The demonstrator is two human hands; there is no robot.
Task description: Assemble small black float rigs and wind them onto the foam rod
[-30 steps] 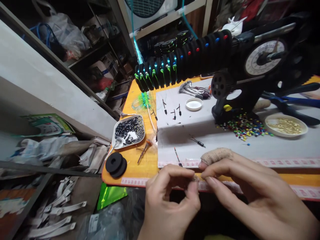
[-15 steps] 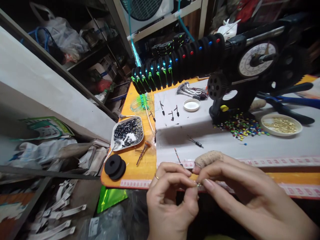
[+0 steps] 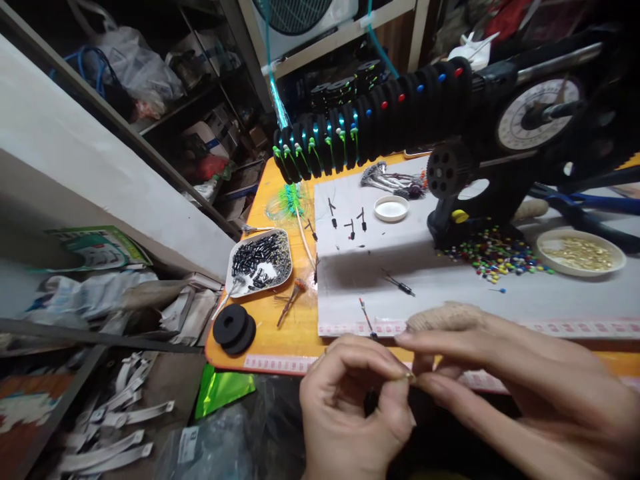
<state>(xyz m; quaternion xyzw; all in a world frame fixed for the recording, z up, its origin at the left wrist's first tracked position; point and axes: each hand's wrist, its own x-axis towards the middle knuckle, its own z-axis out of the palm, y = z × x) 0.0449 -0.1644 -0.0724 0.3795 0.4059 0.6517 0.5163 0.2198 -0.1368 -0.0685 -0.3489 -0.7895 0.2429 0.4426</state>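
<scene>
My left hand (image 3: 355, 407) is closed in a pinch of thumb and forefinger. A tiny gold-coloured piece (image 3: 410, 377) shows at its fingertips, too small to name. Just to the right of it is my right hand (image 3: 505, 380), somewhat blurred, forefinger stretched out and apart from the thumb. The thumb tip is close to the tiny piece; whether it touches cannot be told. A tan wrap (image 3: 445, 317) covers one right finger. Beyond the hands, a thin rod with an orange tip (image 3: 367, 315) and a small black part with wire ends (image 3: 399, 283) lie on the white board (image 3: 350, 293).
A black machine (image 3: 450, 160) carrying a row of black spools (image 3: 320, 150) stands behind. Colourful beads (image 3: 500, 257), a dish of gold pieces (image 3: 580, 252), a white lid (image 3: 391, 209) and blue-handled pliers (image 3: 585, 203) lie about. At left are a tray of black parts (image 3: 260, 260) and black foam discs (image 3: 234, 329).
My right forefinger has lifted away from the right thumb and stretched out. Both hands have shifted slightly right and down in the picture; the whole scene has shifted right too.
</scene>
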